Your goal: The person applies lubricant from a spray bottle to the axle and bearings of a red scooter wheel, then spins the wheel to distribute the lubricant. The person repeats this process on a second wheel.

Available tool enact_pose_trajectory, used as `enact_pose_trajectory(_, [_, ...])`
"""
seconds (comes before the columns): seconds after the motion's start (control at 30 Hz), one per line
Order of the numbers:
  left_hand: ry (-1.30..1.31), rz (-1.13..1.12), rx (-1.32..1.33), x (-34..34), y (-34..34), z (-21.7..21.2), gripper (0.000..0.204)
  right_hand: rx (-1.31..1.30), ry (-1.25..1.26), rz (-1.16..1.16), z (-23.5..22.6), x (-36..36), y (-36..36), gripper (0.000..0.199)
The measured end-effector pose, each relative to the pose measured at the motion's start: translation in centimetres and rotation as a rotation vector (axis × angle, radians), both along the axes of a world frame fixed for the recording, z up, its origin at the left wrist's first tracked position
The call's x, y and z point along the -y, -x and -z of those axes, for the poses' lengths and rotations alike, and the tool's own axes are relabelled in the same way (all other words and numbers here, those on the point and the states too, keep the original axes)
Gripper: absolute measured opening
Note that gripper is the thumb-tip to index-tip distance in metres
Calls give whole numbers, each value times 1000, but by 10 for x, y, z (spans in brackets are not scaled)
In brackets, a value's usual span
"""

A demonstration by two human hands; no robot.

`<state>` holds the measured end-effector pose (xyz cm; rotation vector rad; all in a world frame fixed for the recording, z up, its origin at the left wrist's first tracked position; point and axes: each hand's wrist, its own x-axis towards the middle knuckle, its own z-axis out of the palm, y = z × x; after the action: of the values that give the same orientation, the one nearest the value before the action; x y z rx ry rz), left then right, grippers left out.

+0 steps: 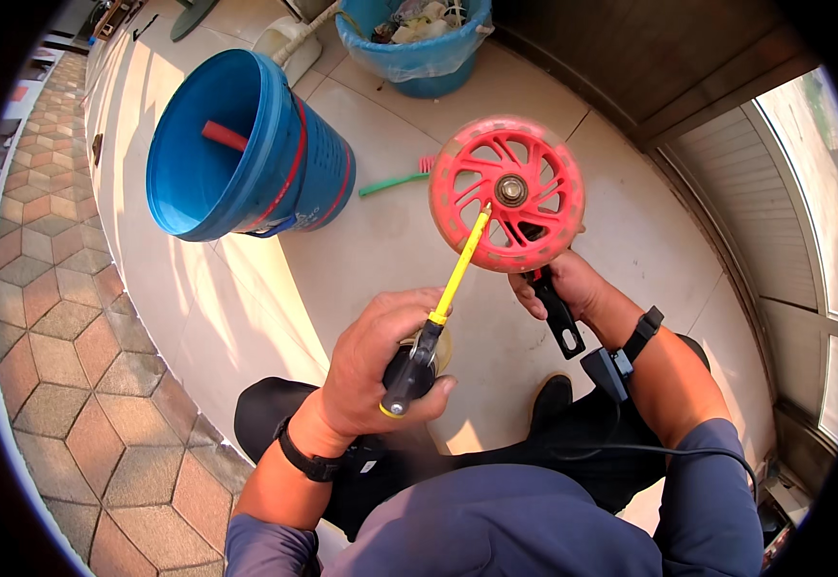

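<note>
Holding a red wheel point(507, 193) up over the floor point(380, 260), right hand point(558, 287) fingers clenching its black bracket point(557, 313). Left hand point(376, 370) fingers squeezing a spray can point(411, 370), its yellow straw point(460, 264) touching the wheel's spokes. Blue bucket point(246, 144) lying tipped nearby, green brush point(395, 180) beside it.

The person is wearing a blue-grey top with sleeves point(717, 481) pushed up past the elbows, black trousers point(275, 409) and a black shoe point(552, 394). Black straps point(305, 460) are circling both wrists, the right one carrying a small black box point(607, 370) trailing a cable point(650, 448).
</note>
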<state>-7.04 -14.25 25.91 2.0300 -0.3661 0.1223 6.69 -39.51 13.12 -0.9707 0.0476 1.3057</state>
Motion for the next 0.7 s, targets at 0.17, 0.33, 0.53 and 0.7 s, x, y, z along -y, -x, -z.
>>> enact_pose_trajectory(0.17, [-12,7,13,3,1,-3,74,-32,15,2,-4,-3,5,42])
enact_pose_trajectory(0.33, [-13,4,10,6,-1,-3,73,-53,36,35,-13,-5,7,38])
enact_pose_trajectory(0.53, [-27,2,9,9,-1,-4,73,29,-16,-79,2,1,9,42])
enact_pose_trajectory(0.7, [-22,-3,7,10,-2,-3,73,5,-37,-7,-11,-4,11,41])
